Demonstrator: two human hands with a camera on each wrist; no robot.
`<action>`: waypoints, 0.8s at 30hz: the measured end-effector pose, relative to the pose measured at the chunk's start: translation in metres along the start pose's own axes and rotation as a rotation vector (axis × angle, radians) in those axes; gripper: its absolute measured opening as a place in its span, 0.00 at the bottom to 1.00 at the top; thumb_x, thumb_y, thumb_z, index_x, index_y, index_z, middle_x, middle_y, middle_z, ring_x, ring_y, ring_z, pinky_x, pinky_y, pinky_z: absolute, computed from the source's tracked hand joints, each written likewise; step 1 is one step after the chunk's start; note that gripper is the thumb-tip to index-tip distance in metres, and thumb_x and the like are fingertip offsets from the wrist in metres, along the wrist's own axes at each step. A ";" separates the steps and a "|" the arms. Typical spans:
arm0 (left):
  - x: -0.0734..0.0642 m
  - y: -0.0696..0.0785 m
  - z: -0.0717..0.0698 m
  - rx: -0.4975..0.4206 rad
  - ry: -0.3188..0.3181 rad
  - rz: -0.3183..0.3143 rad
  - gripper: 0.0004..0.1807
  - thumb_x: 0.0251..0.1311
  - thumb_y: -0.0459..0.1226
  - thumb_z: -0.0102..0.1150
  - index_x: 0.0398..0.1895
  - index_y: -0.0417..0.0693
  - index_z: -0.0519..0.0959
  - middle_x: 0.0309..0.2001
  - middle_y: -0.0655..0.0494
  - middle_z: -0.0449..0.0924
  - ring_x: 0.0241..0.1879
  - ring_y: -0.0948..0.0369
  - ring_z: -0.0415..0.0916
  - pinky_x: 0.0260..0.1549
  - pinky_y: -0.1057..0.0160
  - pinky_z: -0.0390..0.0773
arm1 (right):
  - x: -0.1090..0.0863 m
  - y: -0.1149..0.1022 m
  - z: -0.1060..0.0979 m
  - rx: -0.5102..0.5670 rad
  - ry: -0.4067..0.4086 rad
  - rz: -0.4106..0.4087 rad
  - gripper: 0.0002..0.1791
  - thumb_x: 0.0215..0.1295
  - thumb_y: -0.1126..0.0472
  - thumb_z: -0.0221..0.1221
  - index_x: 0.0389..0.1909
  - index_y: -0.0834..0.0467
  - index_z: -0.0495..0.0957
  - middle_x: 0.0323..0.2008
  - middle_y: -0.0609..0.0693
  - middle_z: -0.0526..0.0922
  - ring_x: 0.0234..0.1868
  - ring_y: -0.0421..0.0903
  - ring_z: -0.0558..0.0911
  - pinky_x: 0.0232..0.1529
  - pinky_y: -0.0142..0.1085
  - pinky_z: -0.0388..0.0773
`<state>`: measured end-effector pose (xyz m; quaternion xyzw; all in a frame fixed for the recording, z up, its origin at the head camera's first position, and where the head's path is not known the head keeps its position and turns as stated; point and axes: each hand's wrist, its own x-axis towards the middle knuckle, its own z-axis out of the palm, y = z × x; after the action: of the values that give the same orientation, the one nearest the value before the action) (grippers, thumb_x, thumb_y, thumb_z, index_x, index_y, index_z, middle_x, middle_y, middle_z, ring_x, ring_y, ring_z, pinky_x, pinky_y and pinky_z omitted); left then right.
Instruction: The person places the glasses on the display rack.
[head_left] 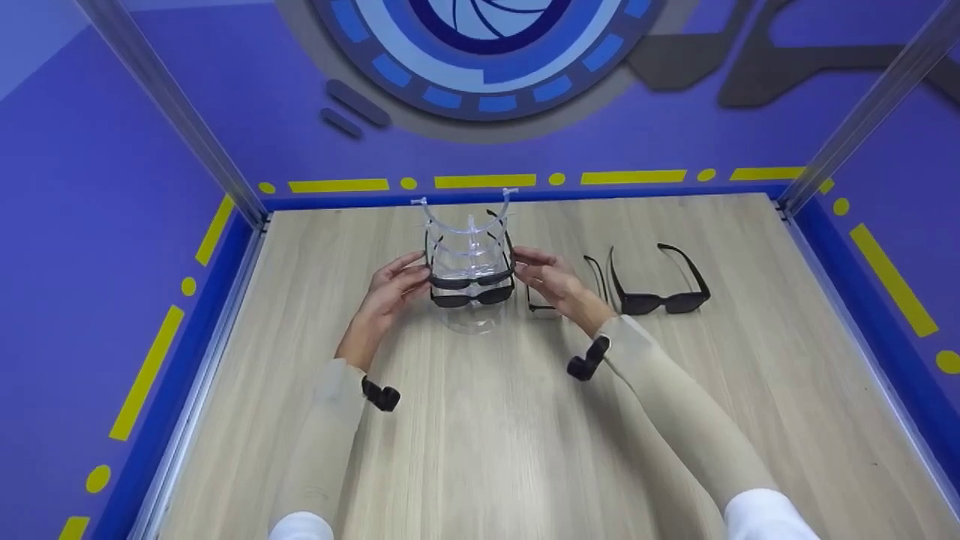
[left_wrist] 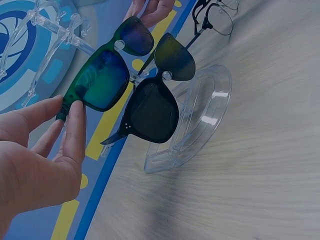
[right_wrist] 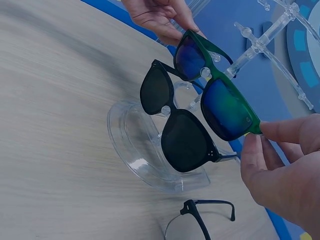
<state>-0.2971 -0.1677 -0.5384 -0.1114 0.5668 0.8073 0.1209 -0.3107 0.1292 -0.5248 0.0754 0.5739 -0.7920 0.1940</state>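
Blue walls (head_left: 75, 247) with yellow dashes (head_left: 486, 181) box in a pale, wood-grained tabletop (head_left: 465, 450), and there's the clear rack (left_wrist: 209, 120) standing toward its far side; it looks light, so one knock could tip it. In come the left hand (head_left: 390, 291) and right hand (head_left: 555, 283), fingers clamped on opposite ends of the upper sunglasses (right_wrist: 225, 110), at the rack, above the lower sunglasses (right_wrist: 185, 140). An uneven pull might clip that lower pair! Thin-rimmed glasses (head_left: 543, 308) lie right, easily nudged by a dropping wrist.
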 end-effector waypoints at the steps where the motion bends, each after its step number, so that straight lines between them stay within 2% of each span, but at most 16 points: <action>1: 0.000 0.001 0.000 -0.001 -0.004 0.000 0.28 0.68 0.25 0.59 0.71 0.38 0.70 0.38 0.60 0.85 0.37 0.67 0.85 0.44 0.69 0.87 | -0.001 -0.001 0.000 -0.001 -0.005 -0.002 0.29 0.70 0.78 0.51 0.73 0.69 0.64 0.71 0.64 0.70 0.46 0.38 0.82 0.74 0.40 0.71; 5: 0.000 0.002 -0.002 -0.013 -0.007 0.003 0.28 0.68 0.25 0.59 0.72 0.38 0.70 0.38 0.58 0.86 0.38 0.65 0.85 0.45 0.69 0.87 | -0.005 -0.004 -0.004 -0.029 -0.025 -0.005 0.29 0.72 0.76 0.51 0.73 0.69 0.63 0.73 0.66 0.67 0.51 0.40 0.81 0.75 0.43 0.69; 9: -0.004 0.002 -0.008 -0.006 0.010 -0.005 0.28 0.69 0.27 0.59 0.72 0.39 0.70 0.42 0.56 0.86 0.40 0.64 0.85 0.47 0.69 0.86 | -0.009 -0.007 -0.009 -0.055 -0.035 0.015 0.29 0.73 0.74 0.54 0.74 0.68 0.63 0.72 0.64 0.69 0.62 0.48 0.79 0.74 0.42 0.71; 13: -0.009 0.002 -0.015 0.044 0.021 -0.020 0.28 0.70 0.30 0.60 0.72 0.43 0.71 0.45 0.58 0.86 0.43 0.64 0.85 0.47 0.69 0.86 | -0.012 -0.011 -0.016 -0.080 -0.048 0.035 0.31 0.73 0.72 0.56 0.74 0.67 0.62 0.74 0.64 0.68 0.70 0.53 0.74 0.74 0.41 0.71; 18: -0.017 0.001 -0.023 0.119 0.022 -0.030 0.26 0.71 0.34 0.61 0.71 0.46 0.72 0.47 0.60 0.85 0.45 0.65 0.84 0.47 0.68 0.84 | -0.017 -0.016 -0.027 -0.119 -0.071 0.029 0.30 0.73 0.72 0.56 0.74 0.68 0.64 0.67 0.59 0.77 0.69 0.53 0.76 0.74 0.44 0.71; 21: -0.023 -0.001 -0.027 0.163 0.028 -0.015 0.26 0.71 0.35 0.61 0.70 0.47 0.73 0.50 0.58 0.85 0.46 0.64 0.84 0.48 0.67 0.84 | -0.022 -0.017 -0.037 -0.139 -0.109 0.016 0.30 0.73 0.72 0.56 0.74 0.68 0.63 0.68 0.60 0.76 0.64 0.49 0.80 0.75 0.47 0.68; 24: -0.029 -0.004 -0.029 0.209 0.028 -0.008 0.26 0.71 0.35 0.60 0.71 0.46 0.72 0.53 0.55 0.85 0.47 0.64 0.84 0.49 0.66 0.84 | -0.028 -0.017 -0.046 -0.148 -0.144 0.015 0.31 0.74 0.72 0.54 0.75 0.69 0.60 0.70 0.63 0.73 0.53 0.40 0.85 0.77 0.50 0.66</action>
<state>-0.2674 -0.1959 -0.5429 -0.1116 0.6493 0.7415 0.1270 -0.2967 0.1836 -0.5153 0.0081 0.6150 -0.7492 0.2456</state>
